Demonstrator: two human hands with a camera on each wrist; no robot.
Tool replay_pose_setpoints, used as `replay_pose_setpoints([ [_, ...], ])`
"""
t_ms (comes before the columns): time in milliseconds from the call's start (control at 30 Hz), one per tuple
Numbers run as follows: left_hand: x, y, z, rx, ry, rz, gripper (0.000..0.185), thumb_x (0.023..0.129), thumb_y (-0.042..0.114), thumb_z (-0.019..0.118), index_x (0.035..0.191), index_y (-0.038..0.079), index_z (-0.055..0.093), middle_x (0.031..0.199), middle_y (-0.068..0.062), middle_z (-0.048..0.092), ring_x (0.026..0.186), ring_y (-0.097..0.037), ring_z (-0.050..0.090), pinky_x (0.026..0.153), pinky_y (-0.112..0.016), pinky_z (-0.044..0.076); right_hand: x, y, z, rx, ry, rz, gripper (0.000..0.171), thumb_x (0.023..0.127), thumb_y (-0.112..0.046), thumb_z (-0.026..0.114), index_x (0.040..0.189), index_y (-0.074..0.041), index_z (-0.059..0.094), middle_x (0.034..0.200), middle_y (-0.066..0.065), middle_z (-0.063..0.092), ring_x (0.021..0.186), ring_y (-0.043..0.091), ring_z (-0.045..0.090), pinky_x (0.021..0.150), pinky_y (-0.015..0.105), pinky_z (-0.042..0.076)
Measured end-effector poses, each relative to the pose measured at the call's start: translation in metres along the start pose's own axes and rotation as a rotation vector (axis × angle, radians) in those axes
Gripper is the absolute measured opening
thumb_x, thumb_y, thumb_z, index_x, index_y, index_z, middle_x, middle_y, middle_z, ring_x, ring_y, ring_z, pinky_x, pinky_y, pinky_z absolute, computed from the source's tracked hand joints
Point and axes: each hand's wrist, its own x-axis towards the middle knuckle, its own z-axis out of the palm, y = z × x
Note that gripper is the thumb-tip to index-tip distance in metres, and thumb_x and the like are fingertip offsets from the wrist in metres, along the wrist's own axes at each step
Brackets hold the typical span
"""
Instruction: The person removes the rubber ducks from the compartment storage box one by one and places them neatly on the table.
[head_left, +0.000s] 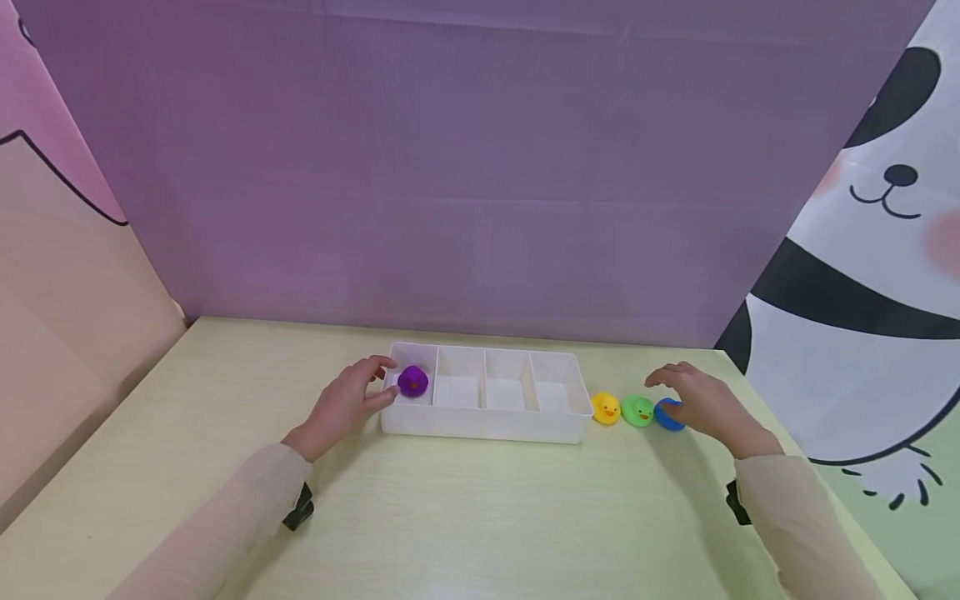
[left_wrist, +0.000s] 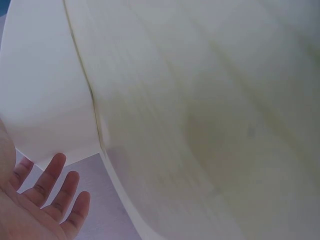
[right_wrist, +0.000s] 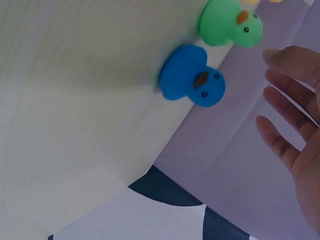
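Observation:
A white four-compartment box (head_left: 480, 423) stands on the table, with a purple duck (head_left: 413, 381) in its leftmost compartment. At the box's left end is my left hand (head_left: 347, 402), thumb and fingers spread apart at the rim. The left wrist view shows those fingers (left_wrist: 59, 202) loosely extended, holding nothing. To the right of the box, a yellow duck (head_left: 606, 408), a green duck (head_left: 638, 411) and a blue duck (head_left: 667, 415) sit in a row. Over the blue duck hovers my right hand (head_left: 705, 404), overlapping it in the head view. In the right wrist view a gap separates the fingers (right_wrist: 280, 137) from the blue duck.
The pale wooden table (head_left: 450, 517) meets a purple backdrop (head_left: 465, 167) behind the box. A panel with a panda picture (head_left: 885, 275) stands along the right edge, and a pink and beige panel (head_left: 67, 317) along the left.

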Motion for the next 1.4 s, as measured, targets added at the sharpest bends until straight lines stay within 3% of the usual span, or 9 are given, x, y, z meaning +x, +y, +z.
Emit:
replay_pose_setpoints([
  [367, 0.0, -0.001, -0.001, -0.008, 0.001, 0.005, 0.04, 0.087, 0.03, 0.057, 0.123, 0.013, 0.051, 0.111, -0.009, 0.058, 0.1, -0.026, 0.053, 0.084, -0.045, 0.044, 0.015, -0.028, 0.005, -0.004, 0.099, -0.078, 0.029, 0.07, -0.007, 0.073, 0.098, -0.01, 0.064, 0.099, 0.007, 0.064, 0.086, 0.024, 0.056, 0.066, 0.039, 0.05],
  [900, -0.001, -0.004, -0.002, 0.0, 0.003, 0.009, 0.04, 0.087, 0.031, 0.057, 0.123, 0.014, 0.05, 0.111, -0.009, 0.059, 0.098, -0.025, 0.054, 0.081, -0.044, 0.045, 0.047, -0.065, -0.006, 0.001, 0.064, -0.134, 0.027, 0.076, -0.011, 0.07, 0.102, -0.008, 0.064, 0.103, 0.007, 0.064, 0.095, 0.028, 0.056, 0.079, 0.043, 0.049],
  [1400, 0.001, -0.001, -0.001, -0.002, 0.006, 0.012, 0.041, 0.085, 0.031, 0.061, 0.121, 0.013, 0.052, 0.109, -0.01, 0.059, 0.097, -0.028, 0.053, 0.08, -0.044, 0.045, 0.072, -0.097, -0.003, 0.008, 0.151, -0.266, 0.027, 0.074, -0.011, 0.072, 0.1, -0.008, 0.066, 0.102, 0.004, 0.066, 0.098, 0.027, 0.058, 0.082, 0.041, 0.049],
])
